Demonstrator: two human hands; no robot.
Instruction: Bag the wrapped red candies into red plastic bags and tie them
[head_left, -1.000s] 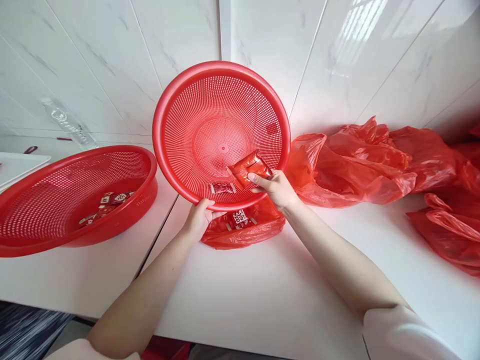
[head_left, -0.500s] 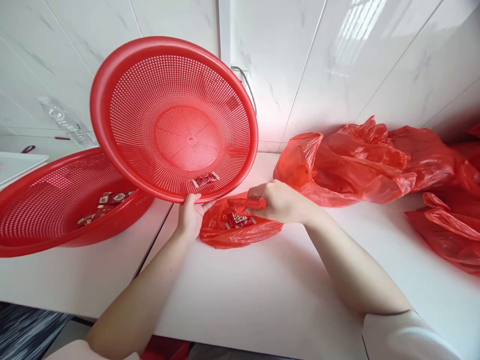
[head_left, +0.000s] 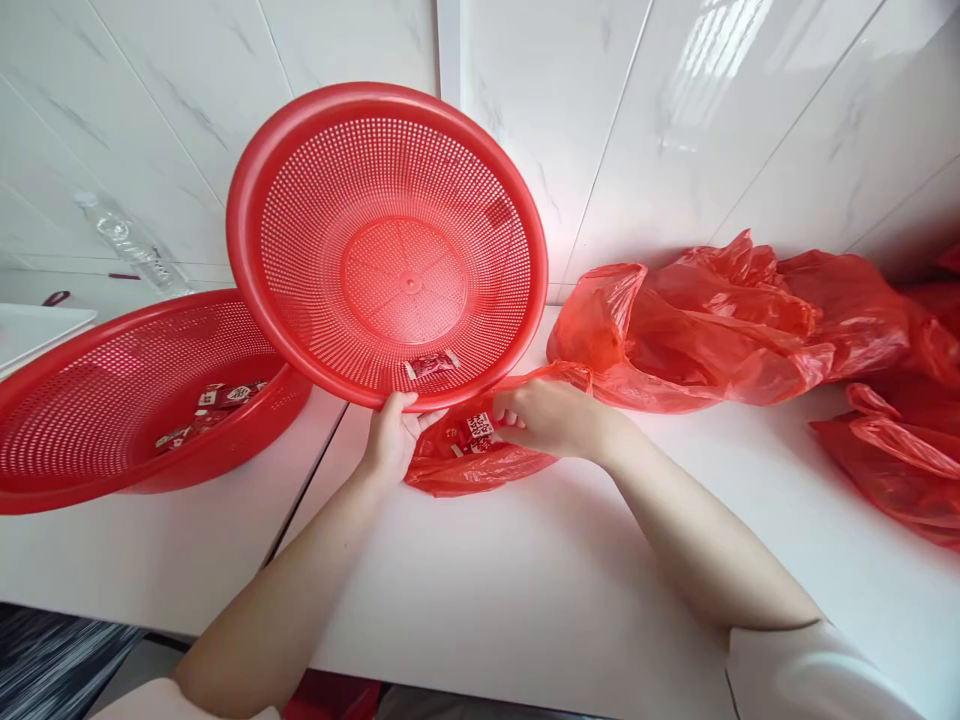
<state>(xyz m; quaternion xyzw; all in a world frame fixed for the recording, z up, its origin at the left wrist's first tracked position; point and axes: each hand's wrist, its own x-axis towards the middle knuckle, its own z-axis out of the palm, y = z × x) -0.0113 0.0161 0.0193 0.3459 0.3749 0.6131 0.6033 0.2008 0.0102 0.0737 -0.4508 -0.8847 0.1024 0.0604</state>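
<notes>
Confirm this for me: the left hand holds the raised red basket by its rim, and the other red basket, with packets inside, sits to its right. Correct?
Not quite: in the head view, the other red basket, packets inside, sits to the left of the raised red basket, which the left hand does hold by its rim.

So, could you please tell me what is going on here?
A person's left hand grips the lower edge of a tilted red basket, which has a small packet inside. The right hand is at the mouth of an open red bag containing loose packets; whether it holds anything is hidden. A second red basket, with more packets inside, stands to the left, and other red bags lie to the right.
</notes>
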